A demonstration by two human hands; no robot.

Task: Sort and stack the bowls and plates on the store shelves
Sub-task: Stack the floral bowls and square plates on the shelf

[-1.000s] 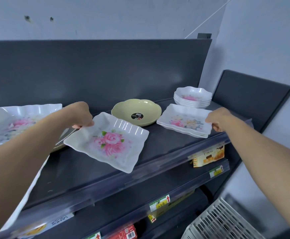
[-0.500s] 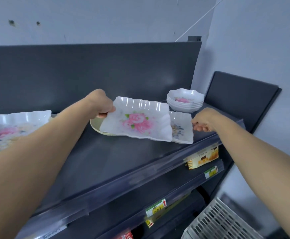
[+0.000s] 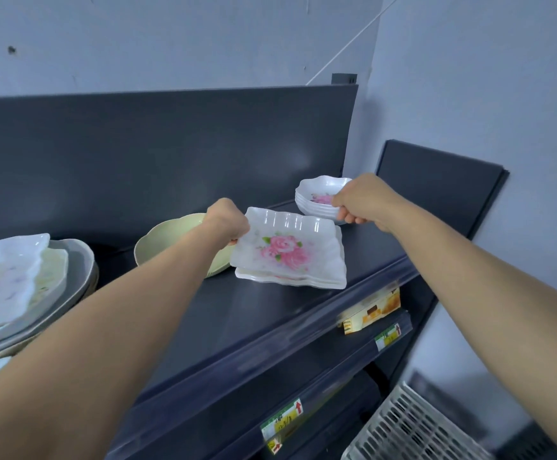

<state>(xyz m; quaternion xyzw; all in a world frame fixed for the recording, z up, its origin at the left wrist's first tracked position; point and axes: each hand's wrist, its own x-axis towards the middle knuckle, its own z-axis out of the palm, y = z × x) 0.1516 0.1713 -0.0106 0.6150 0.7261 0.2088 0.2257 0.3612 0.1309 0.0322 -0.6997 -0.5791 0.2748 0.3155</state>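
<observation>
Both bare arms are extending forward and up, nearly straight at the elbow, the left arm [image 3: 121, 327] angling in from the lower left and the right arm [image 3: 469, 280] from the lower right. The left hand [image 3: 227, 220], knuckles up, is pinching the near-left edge of a rose plate [image 3: 287, 250]. The right hand [image 3: 358, 202], fingers curled and thumb underneath, is gripping the side of a bowl stack [image 3: 313, 197].

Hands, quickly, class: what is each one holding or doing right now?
Left hand: grips the left edge of the rose plate.
Right hand: grips the right side of the small bowl stack.
</observation>
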